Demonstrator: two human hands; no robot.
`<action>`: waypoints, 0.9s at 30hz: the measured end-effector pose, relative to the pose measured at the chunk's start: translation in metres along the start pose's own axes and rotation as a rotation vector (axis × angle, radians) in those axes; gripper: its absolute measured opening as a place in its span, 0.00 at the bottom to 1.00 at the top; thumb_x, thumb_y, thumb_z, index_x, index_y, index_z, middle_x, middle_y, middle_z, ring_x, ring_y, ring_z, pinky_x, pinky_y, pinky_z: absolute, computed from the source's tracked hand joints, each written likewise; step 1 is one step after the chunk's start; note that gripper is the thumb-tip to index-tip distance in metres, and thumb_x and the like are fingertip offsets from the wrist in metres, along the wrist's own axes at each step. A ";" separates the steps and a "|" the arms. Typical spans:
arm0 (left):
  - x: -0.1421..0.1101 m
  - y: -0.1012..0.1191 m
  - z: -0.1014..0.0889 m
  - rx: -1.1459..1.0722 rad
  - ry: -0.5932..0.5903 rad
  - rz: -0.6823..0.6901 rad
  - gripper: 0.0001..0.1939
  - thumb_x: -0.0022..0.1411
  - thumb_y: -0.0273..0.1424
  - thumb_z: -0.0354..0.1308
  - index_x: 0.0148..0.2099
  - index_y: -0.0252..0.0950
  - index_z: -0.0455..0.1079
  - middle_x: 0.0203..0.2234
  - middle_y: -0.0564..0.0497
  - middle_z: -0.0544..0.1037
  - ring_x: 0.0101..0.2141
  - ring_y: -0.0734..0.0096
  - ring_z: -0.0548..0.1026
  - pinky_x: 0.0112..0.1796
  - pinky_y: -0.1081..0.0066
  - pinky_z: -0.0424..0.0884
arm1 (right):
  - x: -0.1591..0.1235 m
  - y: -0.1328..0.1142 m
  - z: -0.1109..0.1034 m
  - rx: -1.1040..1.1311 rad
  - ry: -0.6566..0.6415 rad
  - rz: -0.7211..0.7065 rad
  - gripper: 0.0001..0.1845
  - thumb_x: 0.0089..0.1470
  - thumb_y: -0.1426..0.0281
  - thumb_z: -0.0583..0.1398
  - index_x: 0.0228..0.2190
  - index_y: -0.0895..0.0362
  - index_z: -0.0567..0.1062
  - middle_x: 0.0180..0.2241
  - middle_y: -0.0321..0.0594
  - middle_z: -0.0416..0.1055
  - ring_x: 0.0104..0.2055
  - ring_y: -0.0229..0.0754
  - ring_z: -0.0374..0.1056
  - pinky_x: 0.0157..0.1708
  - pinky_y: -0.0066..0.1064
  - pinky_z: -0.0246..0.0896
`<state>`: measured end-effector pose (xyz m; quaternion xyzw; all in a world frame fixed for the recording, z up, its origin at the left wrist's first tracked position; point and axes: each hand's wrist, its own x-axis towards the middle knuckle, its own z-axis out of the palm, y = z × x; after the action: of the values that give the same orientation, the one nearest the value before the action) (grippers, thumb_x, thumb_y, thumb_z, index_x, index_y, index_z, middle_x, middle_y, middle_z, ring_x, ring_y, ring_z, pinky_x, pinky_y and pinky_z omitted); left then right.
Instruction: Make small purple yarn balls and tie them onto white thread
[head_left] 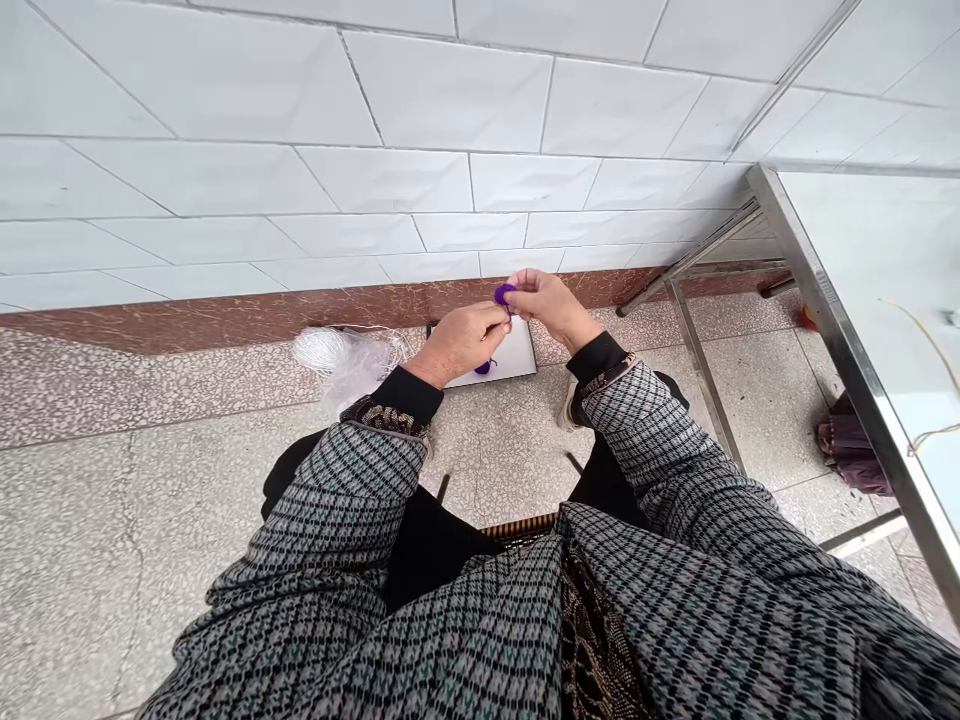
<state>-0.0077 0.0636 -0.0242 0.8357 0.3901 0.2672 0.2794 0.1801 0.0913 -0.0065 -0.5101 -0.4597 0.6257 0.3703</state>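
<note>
My right hand pinches a small round purple piece, which looks like yarn work, between thumb and fingers. From it a short purple strand runs down to the fingertips of my left hand, which are closed on it. The two hands meet in front of me, above a white board or tray with a dark rim. A second purple piece shows just below my left hand, partly hidden by it, with a little loose end sticking out.
Left of the tray, a bundle of white strands in clear plastic lies on the speckled floor. A metal-framed table stands at the right, with a dark purple cloth-like item beneath. A tiled wall rises ahead.
</note>
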 end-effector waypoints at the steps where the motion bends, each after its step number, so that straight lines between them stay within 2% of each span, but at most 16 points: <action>1: -0.001 -0.001 -0.003 0.009 0.028 -0.011 0.12 0.71 0.31 0.54 0.34 0.38 0.73 0.33 0.46 0.79 0.36 0.61 0.77 0.42 0.63 0.73 | -0.002 -0.001 0.001 -0.102 -0.029 0.013 0.14 0.56 0.86 0.67 0.29 0.57 0.73 0.22 0.29 0.69 0.25 0.31 0.62 0.24 0.21 0.57; 3: -0.001 -0.004 -0.010 0.031 0.095 -0.052 0.12 0.71 0.31 0.53 0.34 0.38 0.72 0.34 0.45 0.80 0.38 0.61 0.77 0.44 0.63 0.73 | -0.007 -0.004 0.002 -0.211 -0.165 0.052 0.15 0.54 0.89 0.65 0.28 0.58 0.74 0.23 0.30 0.70 0.25 0.32 0.62 0.24 0.22 0.57; 5: -0.001 -0.008 -0.015 0.035 0.143 -0.112 0.11 0.70 0.31 0.53 0.34 0.38 0.72 0.34 0.45 0.81 0.38 0.60 0.77 0.45 0.63 0.73 | -0.011 -0.008 0.002 -0.145 -0.309 0.076 0.13 0.54 0.88 0.65 0.30 0.58 0.76 0.24 0.31 0.72 0.26 0.32 0.64 0.26 0.23 0.60; 6: 0.000 -0.010 -0.016 0.026 0.156 -0.144 0.11 0.70 0.31 0.53 0.34 0.38 0.72 0.35 0.46 0.81 0.39 0.60 0.77 0.45 0.63 0.73 | -0.012 -0.009 0.002 -0.063 -0.339 0.075 0.12 0.56 0.87 0.65 0.31 0.58 0.76 0.25 0.31 0.73 0.26 0.32 0.65 0.27 0.23 0.62; 8: 0.000 -0.010 -0.013 -0.008 0.141 -0.189 0.11 0.71 0.33 0.53 0.36 0.37 0.73 0.35 0.46 0.81 0.38 0.60 0.77 0.44 0.64 0.72 | -0.011 -0.011 0.002 0.115 -0.304 0.051 0.09 0.59 0.83 0.65 0.33 0.58 0.74 0.27 0.31 0.73 0.27 0.32 0.66 0.30 0.23 0.65; 10: 0.001 -0.008 -0.008 -0.040 0.056 -0.171 0.12 0.70 0.34 0.53 0.36 0.37 0.73 0.33 0.47 0.80 0.36 0.61 0.76 0.41 0.64 0.71 | -0.007 -0.010 0.001 0.218 -0.202 0.017 0.08 0.61 0.80 0.65 0.35 0.57 0.73 0.27 0.31 0.73 0.29 0.32 0.68 0.33 0.24 0.68; 12: 0.000 -0.003 -0.003 -0.056 -0.061 -0.096 0.12 0.69 0.34 0.54 0.33 0.38 0.72 0.30 0.49 0.78 0.33 0.63 0.75 0.40 0.65 0.70 | -0.003 -0.008 0.001 0.167 -0.089 -0.009 0.09 0.61 0.80 0.66 0.34 0.56 0.72 0.26 0.30 0.72 0.29 0.33 0.67 0.33 0.24 0.67; 14: -0.001 0.001 -0.003 -0.057 -0.108 -0.037 0.13 0.69 0.34 0.54 0.31 0.38 0.70 0.28 0.49 0.77 0.32 0.64 0.74 0.39 0.65 0.70 | -0.002 -0.006 0.001 -0.041 -0.037 -0.007 0.13 0.57 0.84 0.66 0.31 0.56 0.72 0.25 0.30 0.70 0.27 0.33 0.64 0.30 0.24 0.64; 15: -0.002 0.002 -0.006 -0.052 -0.090 -0.030 0.13 0.69 0.34 0.54 0.31 0.38 0.71 0.29 0.48 0.78 0.33 0.64 0.75 0.39 0.65 0.70 | -0.003 -0.006 0.001 -0.164 -0.063 0.010 0.14 0.55 0.86 0.66 0.29 0.56 0.73 0.25 0.30 0.70 0.27 0.33 0.63 0.28 0.24 0.62; 17: -0.003 0.001 -0.013 -0.026 0.002 -0.064 0.12 0.69 0.32 0.53 0.33 0.38 0.72 0.32 0.47 0.80 0.35 0.62 0.76 0.41 0.64 0.71 | -0.008 -0.007 0.001 -0.310 -0.210 0.066 0.15 0.51 0.89 0.65 0.28 0.57 0.75 0.25 0.32 0.72 0.26 0.34 0.64 0.26 0.25 0.61; 18: -0.004 -0.001 -0.016 -0.007 0.046 -0.089 0.12 0.69 0.32 0.53 0.33 0.38 0.73 0.32 0.46 0.80 0.35 0.62 0.76 0.42 0.64 0.71 | -0.010 -0.008 0.001 -0.299 -0.294 0.092 0.14 0.51 0.89 0.65 0.29 0.57 0.76 0.25 0.32 0.73 0.27 0.34 0.65 0.26 0.25 0.62; 20: -0.004 -0.005 -0.022 0.018 0.086 -0.149 0.12 0.69 0.31 0.54 0.32 0.38 0.72 0.32 0.46 0.80 0.36 0.61 0.76 0.42 0.64 0.71 | -0.015 -0.012 0.000 -0.133 -0.392 0.109 0.12 0.53 0.86 0.66 0.32 0.57 0.76 0.27 0.32 0.75 0.27 0.33 0.67 0.28 0.24 0.65; 22: -0.005 -0.006 -0.022 0.019 0.070 -0.197 0.12 0.69 0.32 0.55 0.32 0.37 0.72 0.31 0.47 0.80 0.34 0.62 0.75 0.40 0.64 0.70 | -0.015 -0.015 0.001 0.074 -0.370 0.085 0.10 0.56 0.83 0.67 0.34 0.57 0.75 0.28 0.32 0.75 0.27 0.32 0.67 0.31 0.24 0.68; 24: -0.006 -0.004 -0.019 0.002 0.006 -0.198 0.12 0.70 0.33 0.55 0.33 0.37 0.72 0.29 0.49 0.79 0.32 0.64 0.75 0.38 0.65 0.68 | -0.012 -0.017 0.003 0.194 -0.295 0.060 0.09 0.58 0.80 0.67 0.35 0.57 0.73 0.28 0.31 0.74 0.27 0.31 0.68 0.33 0.23 0.69; 27: -0.011 0.006 -0.016 -0.020 -0.100 -0.118 0.13 0.70 0.32 0.54 0.30 0.38 0.70 0.27 0.50 0.78 0.30 0.66 0.73 0.36 0.66 0.67 | -0.005 -0.016 0.011 0.173 -0.180 0.033 0.10 0.60 0.81 0.65 0.34 0.56 0.71 0.26 0.30 0.73 0.27 0.31 0.67 0.32 0.22 0.68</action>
<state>-0.0213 0.0558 -0.0114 0.8207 0.4216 0.2120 0.3221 0.1707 0.0890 0.0105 -0.4255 -0.4267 0.7124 0.3598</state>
